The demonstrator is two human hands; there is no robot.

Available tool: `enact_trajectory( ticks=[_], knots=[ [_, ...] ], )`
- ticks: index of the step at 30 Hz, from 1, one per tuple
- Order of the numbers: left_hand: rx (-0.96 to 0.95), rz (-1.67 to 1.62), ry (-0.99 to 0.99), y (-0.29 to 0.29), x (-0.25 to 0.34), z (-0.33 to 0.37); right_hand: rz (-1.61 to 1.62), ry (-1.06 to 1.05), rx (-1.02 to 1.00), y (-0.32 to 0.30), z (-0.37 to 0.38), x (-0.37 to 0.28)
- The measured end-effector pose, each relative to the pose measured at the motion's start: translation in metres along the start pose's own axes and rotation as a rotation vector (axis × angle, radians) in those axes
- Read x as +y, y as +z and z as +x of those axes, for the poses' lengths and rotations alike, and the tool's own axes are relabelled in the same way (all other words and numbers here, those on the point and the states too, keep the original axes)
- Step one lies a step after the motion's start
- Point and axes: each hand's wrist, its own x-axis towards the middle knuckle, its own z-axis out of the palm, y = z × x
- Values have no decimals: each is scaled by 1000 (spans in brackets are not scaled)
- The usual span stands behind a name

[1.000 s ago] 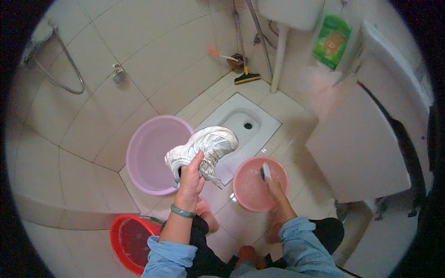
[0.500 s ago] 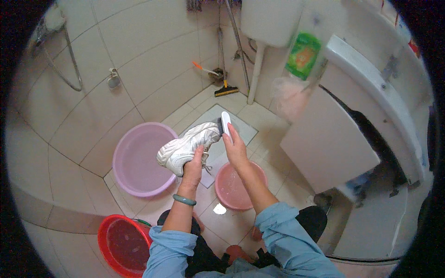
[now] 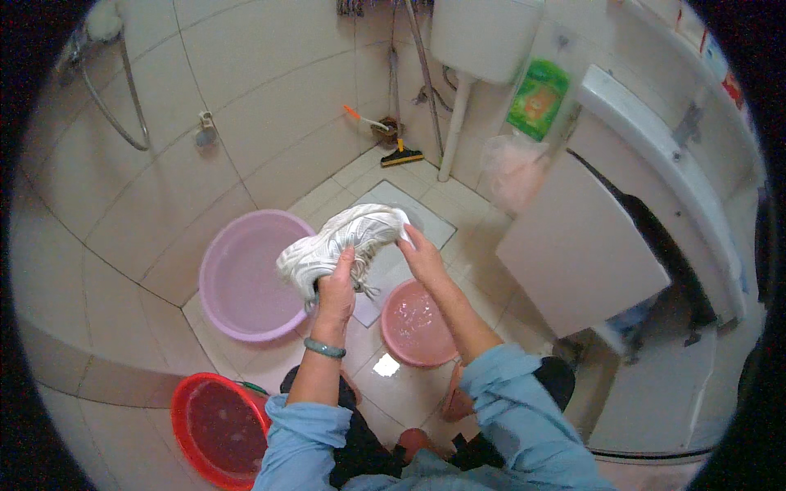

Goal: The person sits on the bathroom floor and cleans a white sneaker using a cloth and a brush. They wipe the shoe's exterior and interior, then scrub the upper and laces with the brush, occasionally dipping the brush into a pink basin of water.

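A white lace-up sneaker (image 3: pixel 348 233) is held up in front of me, its toe pointing right and its laces hanging down. My left hand (image 3: pixel 335 290) grips it at the ankle opening, thumb on the outside. A scrubbing brush with a white handle (image 3: pixel 404 222) is pinched in my right hand (image 3: pixel 422 252) at the toe; its bristles are hidden. Below my right forearm stands a pink basin (image 3: pixel 397 348) of water with some bubbles. The shoe's heel overlaps the edge of a larger purple basin (image 3: pixel 210 303) on the left.
A red bucket (image 3: pixel 182 409) of dark-looking liquid stands at the lower left. A floor squeegee (image 3: pixel 402 157) leans in the far corner beside a toilet brush (image 3: pixel 364 119). On the right are a white cabinet panel (image 3: pixel 581 254) and a sink edge (image 3: pixel 655 131).
The sneaker has rolled in my left hand, so more of its laces and upper show. My right hand and the brush have come lower, close against the toe.
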Motion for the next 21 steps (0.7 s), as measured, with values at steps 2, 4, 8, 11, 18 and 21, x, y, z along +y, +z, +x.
enact_trajectory(
  ticks=[2,4,8,11,18,21],
  knots=[
    [-13,-144,-89,9,12,-2,-72,-74,90,-9,-3,18],
    [-71,-327,-203,-2,8,3,15,-51,123,-17,-13,24],
    [-172,-645,-340,-1,9,0,387,157,76,-56,-25,-15],
    [-149,-682,-420,-5,6,12,338,-60,80,-61,-22,-56],
    [-111,-660,-473,-5,-19,7,107,-270,138,-39,-51,-43],
    [-22,-680,-512,-8,-10,20,214,-6,113,-26,-76,-54]
  ],
)
